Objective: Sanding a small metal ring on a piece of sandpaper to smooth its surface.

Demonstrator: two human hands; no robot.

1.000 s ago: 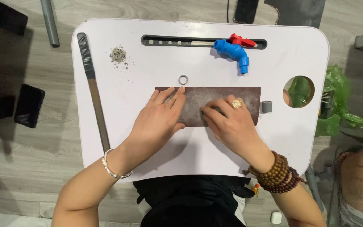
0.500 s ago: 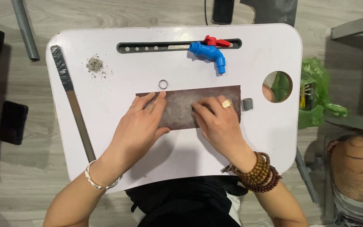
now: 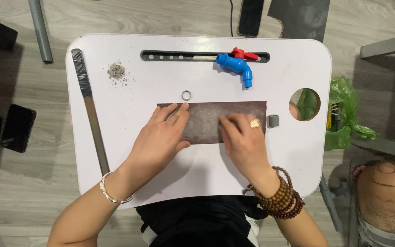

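Two bare hands, forearms uncovered, no sleeves in view. On the left hand [image 3: 161, 137], no rings visible; at its wrist, a thin silver bangle [image 3: 110, 194], open-ended and smooth. On the right hand [image 3: 244, 144], a gold-coloured ring [image 3: 255, 123] with a broad, ornate top. Around the right wrist, several loops of round brown wooden beads [image 3: 280, 197], lighter strands next to darker reddish ones. Below, between the forearms, dark black clothing [image 3: 197, 222] over the lap, with a sliver of white fabric at its lower edge.
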